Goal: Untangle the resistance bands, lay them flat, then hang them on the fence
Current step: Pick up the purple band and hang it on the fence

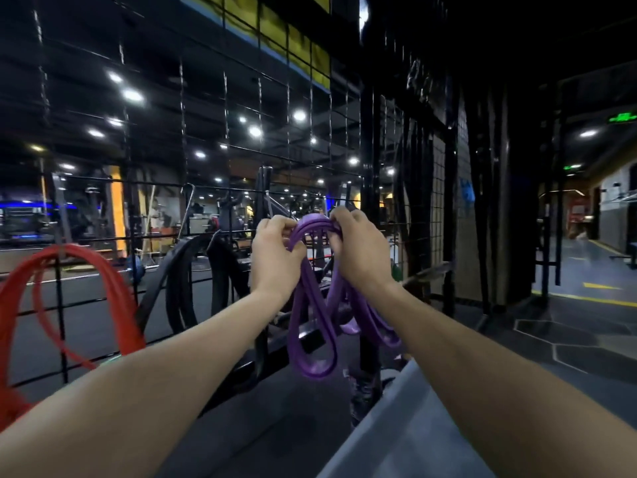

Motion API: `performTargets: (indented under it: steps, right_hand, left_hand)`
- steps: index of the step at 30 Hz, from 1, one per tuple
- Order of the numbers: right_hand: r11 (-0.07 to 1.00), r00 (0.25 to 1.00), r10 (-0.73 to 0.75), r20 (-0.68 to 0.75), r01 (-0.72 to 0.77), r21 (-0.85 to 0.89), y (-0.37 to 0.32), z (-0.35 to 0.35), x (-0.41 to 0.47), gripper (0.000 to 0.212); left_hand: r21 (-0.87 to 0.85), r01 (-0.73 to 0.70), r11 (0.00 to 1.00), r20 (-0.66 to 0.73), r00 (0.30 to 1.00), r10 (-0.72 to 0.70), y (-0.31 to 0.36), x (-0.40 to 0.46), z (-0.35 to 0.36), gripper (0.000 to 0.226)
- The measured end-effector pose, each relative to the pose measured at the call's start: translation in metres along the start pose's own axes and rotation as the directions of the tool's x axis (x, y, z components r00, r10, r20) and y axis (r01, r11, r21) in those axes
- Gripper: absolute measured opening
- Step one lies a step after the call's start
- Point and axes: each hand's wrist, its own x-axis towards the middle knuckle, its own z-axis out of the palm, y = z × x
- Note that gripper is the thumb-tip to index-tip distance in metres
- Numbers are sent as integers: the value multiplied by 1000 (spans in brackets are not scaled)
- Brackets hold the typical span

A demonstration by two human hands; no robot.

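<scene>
A purple flat rubber resistance band is held up in front of a black wire-grid fence, bunched at its top into an arch of several strands, with long loops hanging down from there toward the floor. The left hand grips the left side of that arch, fingers curled over the strands and thumb pressed against them. The right hand grips the right side, its fingers curled over the top of the bunch; the two hands sit close together with only the arch between them. To the left, a black flat rubber band hangs in loops on the fence, and farther left a red thin rubber band hangs there too, draped from a hook near the top of its loop. Beyond the mesh lies a dim gym with ceiling spotlights and equipment, too blurred to name.
</scene>
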Motion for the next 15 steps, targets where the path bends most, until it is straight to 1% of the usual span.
performTargets:
  steps: [5, 7, 11, 15]
  right_hand:
    - [998, 999, -30, -39, 33, 61, -18, 21, 16, 15]
    - [997, 999, -32, -44, 35, 69, -22, 29, 25, 15]
    - [995, 1000, -5, -20, 7, 101, -25, 41, 39, 15]
    - [988, 998, 54, 27, -57, 142, -23, 54, 46, 13]
  left_hand:
    - [72, 10, 997, -82, 997, -4, -12, 19, -18, 21]
    - [117, -9, 993, -99, 995, 21, -14, 26, -22, 21]
    - [230, -79, 970, -89, 991, 102, -15, 38, -27, 21]
    - [315, -91, 945, -63, 991, 117, -17, 50, -27, 23]
